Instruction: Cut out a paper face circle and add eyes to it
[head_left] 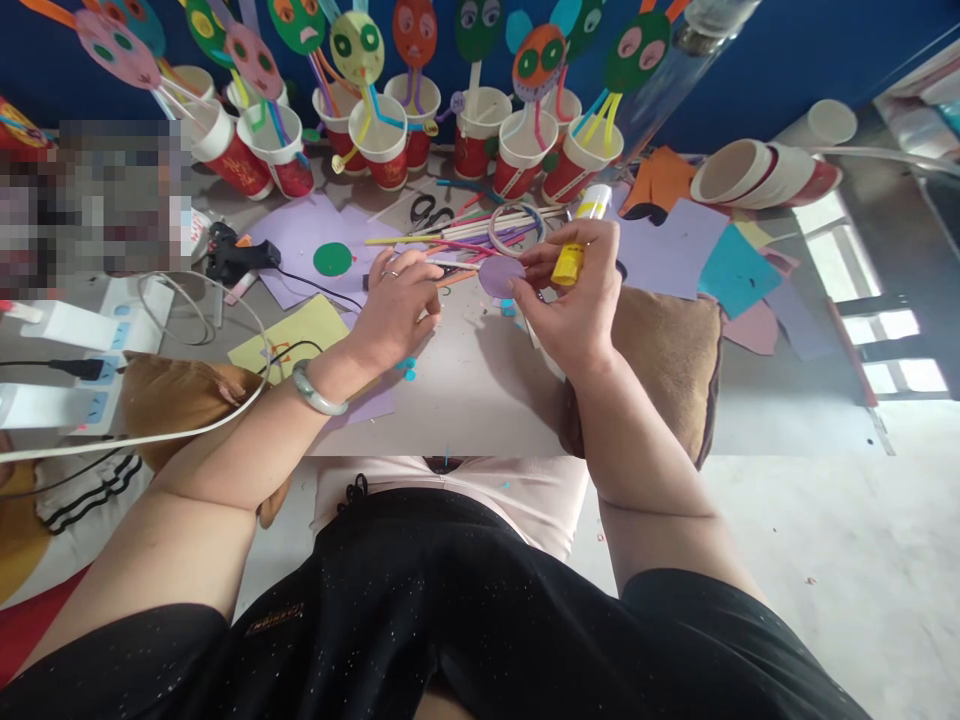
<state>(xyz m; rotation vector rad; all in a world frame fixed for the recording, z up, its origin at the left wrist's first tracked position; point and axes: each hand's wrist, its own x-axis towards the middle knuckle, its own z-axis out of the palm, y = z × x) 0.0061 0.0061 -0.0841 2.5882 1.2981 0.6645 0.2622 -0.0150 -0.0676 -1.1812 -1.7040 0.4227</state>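
Observation:
My right hand (pixel 581 300) pinches a small purple paper circle (pixel 501 277) between thumb and fingertips. A yellow-and-white glue stick (pixel 570 263) is tucked in the same hand. To the left, my left hand (pixel 397 310) hovers over the near side of a pile of pipe cleaners (pixel 469 235), fingers loosely bent and apart, with nothing visible in them. Part of a dark object shows behind its fingers; I cannot make out its kind. Beyond that hand, a green paper circle (pixel 332 259) lies on a purple paper sheet (pixel 277 235). Black-handled scissors (pixel 431 212) rest behind the pile.
Paper cups (pixel 382 150) with paper-faced figures line the back. A black glue gun (pixel 236 258), yellow paper (pixel 300 335) and a power strip (pixel 112 340) are on the left. A brown cushion (pixel 660 360), coloured paper (pixel 739 270) and stacked cups (pixel 739 175) are on the right.

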